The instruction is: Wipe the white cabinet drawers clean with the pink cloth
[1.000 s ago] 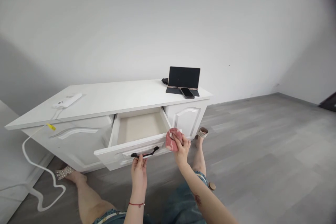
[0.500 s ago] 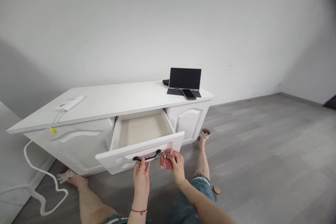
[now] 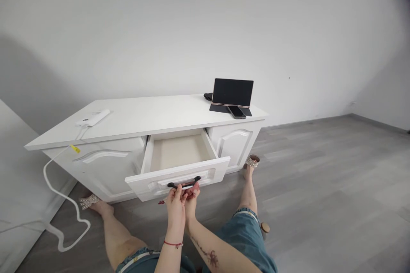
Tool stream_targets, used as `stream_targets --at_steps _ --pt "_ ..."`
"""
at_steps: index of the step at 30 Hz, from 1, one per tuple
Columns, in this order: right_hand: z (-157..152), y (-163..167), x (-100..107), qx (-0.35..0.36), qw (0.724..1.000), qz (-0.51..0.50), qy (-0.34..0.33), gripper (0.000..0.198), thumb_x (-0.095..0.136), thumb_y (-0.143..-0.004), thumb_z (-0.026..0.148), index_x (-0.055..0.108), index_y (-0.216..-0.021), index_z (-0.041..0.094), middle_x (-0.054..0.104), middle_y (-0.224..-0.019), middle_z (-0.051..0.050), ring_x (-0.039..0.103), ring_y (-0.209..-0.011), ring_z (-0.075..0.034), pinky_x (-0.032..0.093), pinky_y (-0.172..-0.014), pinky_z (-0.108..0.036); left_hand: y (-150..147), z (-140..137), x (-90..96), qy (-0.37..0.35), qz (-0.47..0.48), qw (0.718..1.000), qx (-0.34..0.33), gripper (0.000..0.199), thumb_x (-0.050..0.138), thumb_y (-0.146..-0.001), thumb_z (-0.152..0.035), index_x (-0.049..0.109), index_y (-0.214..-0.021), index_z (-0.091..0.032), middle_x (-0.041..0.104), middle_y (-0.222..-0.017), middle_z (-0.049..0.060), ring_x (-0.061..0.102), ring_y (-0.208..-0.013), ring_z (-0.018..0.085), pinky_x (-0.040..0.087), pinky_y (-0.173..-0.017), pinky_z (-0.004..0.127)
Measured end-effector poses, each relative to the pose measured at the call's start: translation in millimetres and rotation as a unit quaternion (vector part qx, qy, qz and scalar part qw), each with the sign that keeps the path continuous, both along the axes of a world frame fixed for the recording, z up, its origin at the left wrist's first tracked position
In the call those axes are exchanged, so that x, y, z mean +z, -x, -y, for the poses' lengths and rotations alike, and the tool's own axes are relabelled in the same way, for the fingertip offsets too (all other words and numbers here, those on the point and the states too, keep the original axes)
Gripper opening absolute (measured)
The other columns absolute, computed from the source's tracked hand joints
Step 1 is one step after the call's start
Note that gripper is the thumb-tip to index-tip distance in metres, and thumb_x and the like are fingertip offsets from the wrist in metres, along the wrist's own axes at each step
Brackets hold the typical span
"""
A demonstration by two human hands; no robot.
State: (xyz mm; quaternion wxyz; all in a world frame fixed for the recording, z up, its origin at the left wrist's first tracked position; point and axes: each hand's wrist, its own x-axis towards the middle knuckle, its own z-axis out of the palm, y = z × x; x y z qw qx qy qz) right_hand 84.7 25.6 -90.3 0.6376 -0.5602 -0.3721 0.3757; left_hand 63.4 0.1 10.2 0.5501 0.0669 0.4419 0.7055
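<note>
A pulled-out drawer point(image 3: 179, 153) in the white cabinet carries a black curved handle point(image 3: 173, 185) on its front. My left hand point(image 3: 175, 204), with a red bracelet on its wrist, has its fingers closed at the underside of that handle. My right hand point(image 3: 191, 204) is tucked against it on the right and partly hidden by it. A crumpled red-and-white cloth point(image 3: 193, 188) is in my right hand, pressed at the handle. One small end of the cloth pokes out left of my left hand.
On the cabinet top point(image 3: 153, 113) a tablet point(image 3: 232, 92) stands on its cover with a phone point(image 3: 236, 112) in front. A white power strip point(image 3: 93, 118) lies at the left, its cord point(image 3: 68, 199) looping to the floor. My legs straddle the drawer.
My right hand has moved left with the cloth, from the drawer front beside the handle to behind my left hand. The view has shifted slightly; the drawer stays pulled out.
</note>
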Motion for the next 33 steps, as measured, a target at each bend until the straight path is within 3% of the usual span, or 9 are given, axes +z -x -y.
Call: stream_targets --at_steps 5,11,15,22,28,33 --pt "-1.5 -20.6 9.4 0.041 0.991 -0.121 0.050 0.055 0.062 -0.062 0.042 0.038 -0.108 0.023 0.062 -0.089 -0.003 0.065 -0.080 -0.020 0.055 -0.074 -0.034 1.0 1.5 0.0 0.003 0.009 1.000 -0.005 0.034 0.087 -0.056 -0.021 0.053 -0.057 -0.016 0.056 -0.057 -0.005 0.056 -0.053 0.006 0.049 -0.051 0.015" --pt "-5.6 -88.0 36.7 -0.108 0.986 -0.125 0.037 0.084 0.074 -0.054 0.049 0.033 -0.122 0.021 0.058 -0.119 -0.011 0.060 -0.107 -0.023 0.049 -0.094 -0.036 0.3 1.0 -3.0 0.000 0.009 1.000 0.001 0.032 0.086 -0.058 -0.018 0.054 -0.059 -0.016 0.064 -0.067 -0.002 0.061 -0.060 0.008 0.052 -0.059 0.020" --pt "-5.9 -112.3 66.7 -0.153 0.986 -0.063 0.020 0.081 0.074 -0.055 0.048 0.038 -0.122 0.018 0.057 -0.121 -0.013 0.056 -0.113 -0.025 0.043 -0.100 -0.038 -1.0 -0.4 -12.5 -0.030 -0.001 0.999 0.010 0.032 0.086 -0.057 -0.024 0.056 -0.060 -0.017 0.065 -0.071 -0.002 0.063 -0.070 0.011 0.053 -0.068 0.023" --pt "1.2 -101.8 113.7 -0.146 0.989 -0.001 0.012 0.068 0.072 -0.064 0.049 0.043 -0.118 0.019 0.063 -0.110 -0.010 0.061 -0.100 -0.024 0.045 -0.089 -0.036 -3.0 -0.7 -20.9 -0.057 0.016 0.998 0.015 0.036 0.088 -0.053 -0.029 0.055 -0.061 -0.018 0.060 -0.066 -0.005 0.061 -0.071 0.010 0.051 -0.077 0.027" --pt "3.6 -78.5 120.4 -0.134 0.990 -0.028 0.017 0.074 0.073 -0.062 0.049 0.042 -0.121 0.016 0.062 -0.114 -0.014 0.058 -0.108 -0.026 0.044 -0.094 -0.037 -5.3 1.2 -22.1 -0.072 0.024 0.997 0.010 0.033 0.086 -0.057 -0.031 0.057 -0.065 -0.018 0.066 -0.072 -0.003 0.064 -0.074 0.011 0.050 -0.077 0.026" --pt "6.7 -47.9 124.8 -0.090 0.992 -0.088 0.023 0.076 0.073 -0.063 0.048 0.041 -0.124 0.016 0.057 -0.125 -0.015 0.056 -0.114 -0.024 0.042 -0.100 -0.035 -2.1 4.5 -28.3 -0.066 0.128 0.990 0.008 0.010 0.075 -0.071 -0.019 0.066 -0.076 -0.019 0.072 -0.082 0.001 0.067 -0.079 0.013 0.051 -0.073 0.024"
